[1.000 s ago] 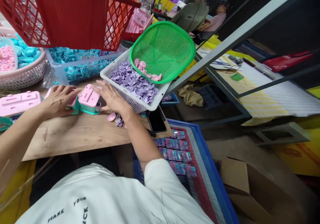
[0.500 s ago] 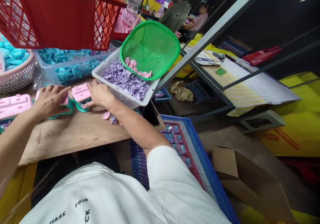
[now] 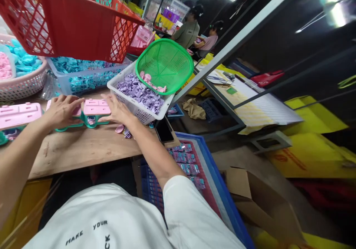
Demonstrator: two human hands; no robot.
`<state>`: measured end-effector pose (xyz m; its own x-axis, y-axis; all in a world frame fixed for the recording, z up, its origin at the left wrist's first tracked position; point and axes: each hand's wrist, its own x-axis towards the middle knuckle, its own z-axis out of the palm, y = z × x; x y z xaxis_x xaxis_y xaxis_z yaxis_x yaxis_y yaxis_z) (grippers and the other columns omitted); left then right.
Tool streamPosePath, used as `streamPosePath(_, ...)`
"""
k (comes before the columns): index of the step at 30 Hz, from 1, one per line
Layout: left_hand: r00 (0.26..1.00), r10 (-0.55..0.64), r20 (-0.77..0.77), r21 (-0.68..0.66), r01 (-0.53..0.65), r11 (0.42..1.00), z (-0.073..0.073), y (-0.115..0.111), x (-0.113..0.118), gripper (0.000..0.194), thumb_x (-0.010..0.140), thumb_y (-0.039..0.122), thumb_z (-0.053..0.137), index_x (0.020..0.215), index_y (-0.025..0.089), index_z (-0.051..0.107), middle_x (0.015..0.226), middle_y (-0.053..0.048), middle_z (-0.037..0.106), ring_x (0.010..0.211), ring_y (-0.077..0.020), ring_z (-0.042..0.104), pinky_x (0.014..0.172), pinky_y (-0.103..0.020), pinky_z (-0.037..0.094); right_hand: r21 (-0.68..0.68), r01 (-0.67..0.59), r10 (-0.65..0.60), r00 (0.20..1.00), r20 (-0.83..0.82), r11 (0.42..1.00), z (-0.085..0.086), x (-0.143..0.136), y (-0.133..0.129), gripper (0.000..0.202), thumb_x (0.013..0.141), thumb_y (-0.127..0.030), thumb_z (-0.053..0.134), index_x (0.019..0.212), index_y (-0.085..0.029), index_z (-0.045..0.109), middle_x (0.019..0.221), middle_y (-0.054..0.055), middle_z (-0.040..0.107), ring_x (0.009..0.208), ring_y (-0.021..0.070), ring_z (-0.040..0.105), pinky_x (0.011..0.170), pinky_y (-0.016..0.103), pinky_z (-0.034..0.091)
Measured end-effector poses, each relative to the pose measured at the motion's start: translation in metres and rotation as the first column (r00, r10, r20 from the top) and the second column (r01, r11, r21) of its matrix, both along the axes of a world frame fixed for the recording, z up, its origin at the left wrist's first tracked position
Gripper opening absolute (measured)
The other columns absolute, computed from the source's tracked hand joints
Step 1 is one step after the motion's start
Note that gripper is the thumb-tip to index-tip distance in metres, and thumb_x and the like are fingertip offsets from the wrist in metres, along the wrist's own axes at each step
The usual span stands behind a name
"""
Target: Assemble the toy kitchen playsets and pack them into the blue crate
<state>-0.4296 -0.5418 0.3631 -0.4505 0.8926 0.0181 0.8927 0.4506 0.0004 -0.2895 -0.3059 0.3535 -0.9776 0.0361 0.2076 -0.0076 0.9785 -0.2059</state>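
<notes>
Pink-topped teal toy pieces stand in a row on the wooden table (image 3: 91, 145). My left hand (image 3: 61, 111) rests over one pink-topped piece, its fingers spread across the top and partly covering it. My right hand (image 3: 118, 110) is at the right end of the neighbouring pink-topped piece (image 3: 96, 107), thumb and fingers around that end. Another pink-topped piece (image 3: 20, 114) lies at the far left, partly behind my left forearm. Just below my right hand are a small pink oval part (image 3: 119, 129) and small purple parts (image 3: 128, 133).
A red basket (image 3: 80, 26) hangs over bins of blue parts (image 3: 89, 79). A green basket (image 3: 169, 63) leans on a white basket (image 3: 139, 111) of purple parts. A phone (image 3: 164, 131) lies at the table's right end, above a blue-rimmed tray (image 3: 211, 160). Two people sit behind.
My two hands and the pieces under them have come closer together; the gap between the two pink-topped pieces has closed. The camera view has also shifted.
</notes>
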Motion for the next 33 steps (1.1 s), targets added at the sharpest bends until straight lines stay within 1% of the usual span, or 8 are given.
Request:
streamPosePath(6, 0.993, -0.116, -0.005, 0.207, 0.114, 0.972, 0.009, 0.055, 0.015, 0.062, 0.099, 0.045, 0.048, 0.146, 0.007, 0.056, 0.145, -0.023, 0.057, 0.124, -0.0366, 0.054, 0.109, -0.050, 0.043, -0.021, 0.135, -0.133, 0.989, 0.064, 0.991, -0.022, 0.094, 0.014, 0.042, 0.090, -0.042, 0.080, 0.122, -0.016, 0.070, 0.117, 0.013, 0.065, 0.115, 0.0286, 0.062, 0.101, 0.043, 0.053)
streamPosePath(11, 0.952, -0.307, -0.014, -0.088, 0.305, 0.948, 0.004, 0.152, 0.073, 0.038, 0.092, 0.027, 0.060, 0.126, 0.014, 0.071, 0.122, -0.019, 0.070, 0.117, -0.0356, 0.063, 0.101, -0.045, 0.047, 0.026, 0.128, -0.130, 0.989, 0.070, 0.991, -0.055, 0.127, 0.008, 0.039, 0.092, -0.032, 0.079, 0.128, -0.020, 0.070, 0.117, 0.013, 0.065, 0.109, 0.0275, 0.062, 0.089, 0.040, 0.056)
streamPosePath(14, 0.956, -0.293, -0.025, -0.176, 0.284, 0.942, -0.011, 0.179, 0.091, 0.047, 0.083, 0.023, 0.071, 0.128, 0.012, 0.070, 0.123, -0.024, 0.069, 0.116, -0.0417, 0.062, 0.095, -0.048, 0.048, -0.004, 0.121, -0.121, 0.992, 0.017, 0.993, -0.068, 0.132, 0.008, 0.032, 0.098, -0.032, 0.071, 0.128, -0.019, 0.070, 0.115, 0.013, 0.067, 0.106, 0.0263, 0.065, 0.091, 0.038, 0.058)
streamPosePath(17, 0.969, -0.244, 0.037, -0.155, 0.247, 0.957, -0.028, 0.184, 0.089, 0.062, 0.079, 0.024, 0.073, 0.138, 0.009, 0.063, 0.137, -0.029, 0.061, 0.116, -0.0451, 0.062, 0.089, -0.047, 0.050, -0.056, 0.086, -0.089, 0.995, -0.046, 0.995, -0.079, 0.140, 0.009, 0.035, 0.100, -0.036, 0.068, 0.130, -0.018, 0.069, 0.113, 0.013, 0.067, 0.104, 0.0254, 0.067, 0.092, 0.038, 0.059)
streamPosePath(22, 0.966, -0.227, 0.127, -0.064, 0.236, 0.970, -0.048, 0.190, 0.086, 0.038, 0.084, 0.021, 0.066, 0.121, 0.011, 0.069, 0.120, -0.026, 0.067, 0.112, -0.0389, 0.063, 0.092, -0.046, 0.049, -0.125, 0.100, -0.115, 0.986, -0.122, 0.987, -0.097, 0.151, 0.005, 0.028, 0.098, -0.042, 0.069, 0.119, -0.022, 0.073, 0.098, 0.009, 0.067, 0.096, 0.0242, 0.068, 0.087, 0.036, 0.060)
streamPosePath(28, 0.953, -0.198, 0.231, 0.173, 0.160, 0.972, -0.041, 0.178, 0.091, 0.023, 0.091, 0.025, 0.057, 0.109, 0.013, 0.065, 0.109, -0.020, 0.065, 0.099, -0.0313, 0.066, 0.087, -0.041, 0.053, -0.309, 0.161, -0.257, 0.918, -0.301, 0.937, -0.106, 0.151, 0.003, 0.025, 0.098, -0.046, 0.066, 0.097, -0.021, 0.069, 0.091, 0.009, 0.064, 0.090, 0.0237, 0.068, 0.085, 0.036, 0.061)
streamPosePath(30, 0.847, -0.189, 0.496, 0.368, -0.008, 0.930, -0.031, 0.167, 0.088, 0.023, 0.094, 0.032, 0.053, 0.107, 0.015, 0.061, 0.102, -0.014, 0.067, 0.085, -0.0254, 0.068, 0.077, -0.037, 0.054, -0.386, 0.194, -0.339, 0.872, -0.354, 0.902, -0.106, 0.151, 0.004, 0.018, 0.099, -0.038, 0.063, 0.090, -0.022, 0.064, 0.089, 0.008, 0.061, 0.088, 0.0232, 0.067, 0.084, 0.036, 0.060)
streamPosePath(33, 0.544, -0.207, 0.813, 0.430, -0.322, 0.843, -0.016, 0.157, 0.085, 0.031, 0.091, 0.048, 0.059, 0.102, 0.018, 0.057, 0.091, -0.007, 0.068, 0.078, -0.0226, 0.068, 0.067, -0.032, 0.055, -0.472, 0.287, -0.482, 0.796, -0.366, 0.833, -0.101, 0.150, 0.009, 0.013, 0.098, -0.028, 0.056, 0.085, -0.024, 0.056, 0.085, 0.006, 0.058, 0.084, 0.0230, 0.064, 0.081, 0.038, 0.059)
